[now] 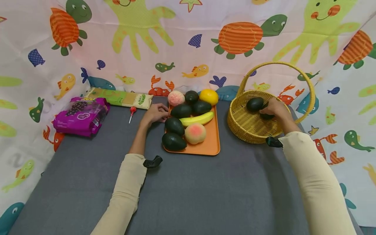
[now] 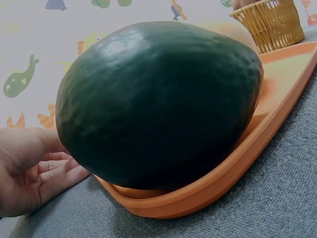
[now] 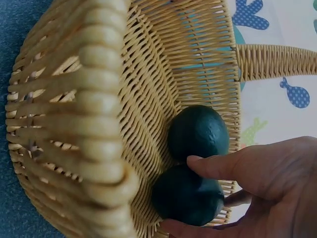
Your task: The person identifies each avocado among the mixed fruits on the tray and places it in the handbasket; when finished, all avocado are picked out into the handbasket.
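Inside the yellow wicker basket [image 1: 243, 132], my right hand [image 1: 277, 111] grips a dark green avocado [image 3: 187, 196] between thumb and fingers. A second avocado [image 3: 199, 133] lies right against it on the basket floor. At the left edge of the orange tray [image 1: 210, 149] rests my left hand [image 1: 157, 113], its fingers extended along the rim and holding nothing. On the tray sit several avocados [image 1: 174, 141], a banana [image 1: 197, 119], a peach [image 1: 195, 133], a speckled pink round fruit [image 1: 176, 98] and an orange [image 1: 209, 97]. One avocado [image 2: 158, 104] fills much of the left wrist view.
A purple grape-printed bag [image 1: 82, 116] lies at the left, beside a long green-and-tan packet [image 1: 120, 98] along the back. A red lollipop [image 1: 133, 111] lies near my left hand. The basket's tall handle [image 1: 312, 94] arches over my right hand. Printed cloth [image 1: 188, 42] hangs behind the grey table [image 1: 205, 195].
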`<state>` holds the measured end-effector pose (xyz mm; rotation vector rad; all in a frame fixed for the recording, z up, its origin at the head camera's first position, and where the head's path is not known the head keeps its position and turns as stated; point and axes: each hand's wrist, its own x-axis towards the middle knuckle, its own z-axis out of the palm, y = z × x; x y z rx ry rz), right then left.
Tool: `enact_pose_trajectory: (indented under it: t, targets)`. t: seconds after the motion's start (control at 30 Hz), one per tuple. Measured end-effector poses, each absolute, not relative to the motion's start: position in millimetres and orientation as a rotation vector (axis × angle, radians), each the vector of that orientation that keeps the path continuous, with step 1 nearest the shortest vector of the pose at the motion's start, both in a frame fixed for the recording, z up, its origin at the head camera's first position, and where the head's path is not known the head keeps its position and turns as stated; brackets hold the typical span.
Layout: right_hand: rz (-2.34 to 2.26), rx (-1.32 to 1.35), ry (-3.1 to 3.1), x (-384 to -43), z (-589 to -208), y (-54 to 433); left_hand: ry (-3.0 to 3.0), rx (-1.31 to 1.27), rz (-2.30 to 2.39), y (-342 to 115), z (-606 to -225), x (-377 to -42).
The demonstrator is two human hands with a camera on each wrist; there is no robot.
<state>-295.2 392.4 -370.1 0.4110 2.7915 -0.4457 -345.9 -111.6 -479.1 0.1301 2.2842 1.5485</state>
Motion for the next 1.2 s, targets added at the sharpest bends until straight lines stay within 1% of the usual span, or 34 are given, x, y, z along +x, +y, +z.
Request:
enact_pose_trajectory:
  t: [0.17,0.33,0.47,0.73,0.83,1.0,1.1,1.2]
  targets:
    - [-0.532,0.453,2.749,-295,-369,394,2.289,0.114,1.538,-111,-479,-347]
    - [-0.519,0.441,2.756,-292,-366,394,2.287,0.104,1.531,-111,-480,-347]
    - [-0.48,0.409,2.745,-289,-358,391,2.297,0.105,1.53,-111,-481,-347]
    - [-0.53,0.462,2.822,-282,-341,379,2.304,0.117,1.525,-109,-479,-349]
    - [-0.565,0.49,2.879,-277,-334,368,2.305,0.112,1.518,-109,-478,-350]
    - [-0.569,0.462,3.041,-264,-318,341,2.297,0.109,1.518,-110,-478,-349]
    - [-0.587,0.412,3.173,-255,-310,320,2.298,0.099,1.531,-112,-478,-348]
    - [-0.76,0.294,3.268,-248,-306,298,2.295,0.112,1.536,-111,-480,-348]
